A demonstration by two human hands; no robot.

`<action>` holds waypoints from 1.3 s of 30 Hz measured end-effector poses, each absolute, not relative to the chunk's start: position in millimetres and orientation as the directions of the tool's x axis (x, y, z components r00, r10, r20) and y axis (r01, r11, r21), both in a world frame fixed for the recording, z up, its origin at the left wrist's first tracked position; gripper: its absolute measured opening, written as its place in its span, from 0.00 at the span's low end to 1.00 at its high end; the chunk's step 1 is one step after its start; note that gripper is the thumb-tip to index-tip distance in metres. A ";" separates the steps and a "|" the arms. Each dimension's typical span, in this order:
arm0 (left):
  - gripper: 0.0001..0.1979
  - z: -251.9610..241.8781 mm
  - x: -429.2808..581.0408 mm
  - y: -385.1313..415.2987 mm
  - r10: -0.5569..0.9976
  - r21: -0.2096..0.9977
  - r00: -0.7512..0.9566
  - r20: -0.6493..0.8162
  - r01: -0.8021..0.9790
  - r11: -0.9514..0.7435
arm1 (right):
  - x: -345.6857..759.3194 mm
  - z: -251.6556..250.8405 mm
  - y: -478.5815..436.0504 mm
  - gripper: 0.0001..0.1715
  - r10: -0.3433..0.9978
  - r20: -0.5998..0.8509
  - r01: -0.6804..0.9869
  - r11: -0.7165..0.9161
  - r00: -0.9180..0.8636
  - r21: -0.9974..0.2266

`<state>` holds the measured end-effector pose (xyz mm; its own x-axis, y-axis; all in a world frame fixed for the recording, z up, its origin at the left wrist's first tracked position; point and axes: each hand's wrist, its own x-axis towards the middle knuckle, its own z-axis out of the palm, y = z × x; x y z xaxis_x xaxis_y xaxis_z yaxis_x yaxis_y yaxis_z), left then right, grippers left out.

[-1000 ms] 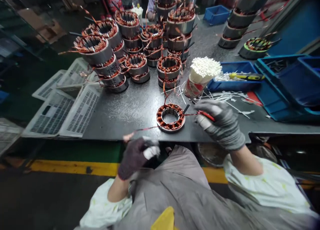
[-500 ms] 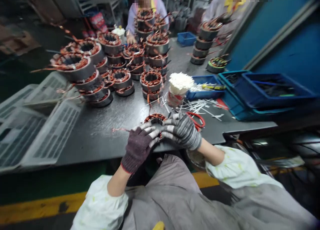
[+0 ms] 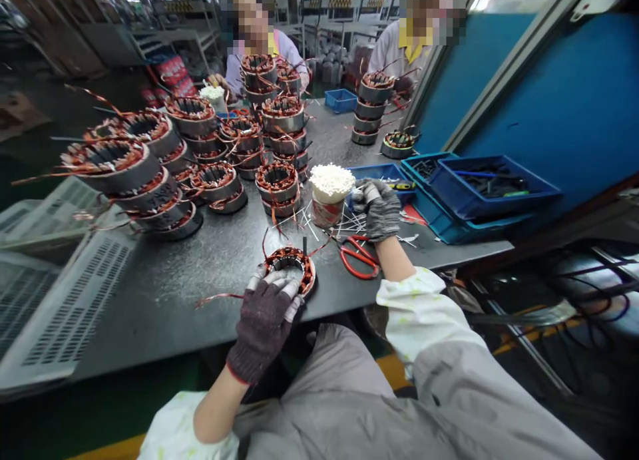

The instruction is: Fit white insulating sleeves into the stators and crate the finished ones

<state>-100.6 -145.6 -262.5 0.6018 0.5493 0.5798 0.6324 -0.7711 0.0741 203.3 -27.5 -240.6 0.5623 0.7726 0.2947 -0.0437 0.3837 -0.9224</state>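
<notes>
The left hand [image 3: 264,320], grip loosely spread, apparently steadies the copper-wound ring [image 3: 310,276] on the surface [image 3: 174,297], a step calling for stillness while the right hand [image 3: 381,210], its grip unclear, hovers by the blue tray [image 3: 377,172].

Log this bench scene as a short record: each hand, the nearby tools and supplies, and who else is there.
Left hand: gloved, fingers on the near left part of a copper-wound ring
Right hand: gloved, at the small blue tray; grip unclear
Scissors: red-handled, lying right of the ring
Cup: holds upright white sticks
Stacked rings: several piles, beyond and left
Co-workers: one person behind the piles, another farther right
</notes>
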 end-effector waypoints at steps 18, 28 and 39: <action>0.19 -244.7 -94.6 -158.3 0.713 0.387 0.580 0.394 0.599 -0.701 | 121.8 -273.5 -179.7 0.16 0.976 0.193 0.038 0.190 0.097 -0.981; 0.13 -266.2 -90.9 -156.9 0.736 0.318 0.472 0.485 0.689 -0.651 | 92.5 -273.8 -173.1 0.19 0.990 0.136 -0.135 0.132 -0.025 -0.982; 0.15 -257.8 -94.9 -154.5 0.730 0.289 0.546 0.411 0.682 -0.672 | 139.4 -269.9 -256.7 0.06 0.915 0.372 0.093 0.389 -0.160 -0.917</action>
<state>-94.9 -154.5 -257.8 0.5456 0.7304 0.4109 0.6818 -0.6720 0.2892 139.4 -256.7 -269.9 -0.1595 0.9146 0.3716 0.0929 0.3887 -0.9167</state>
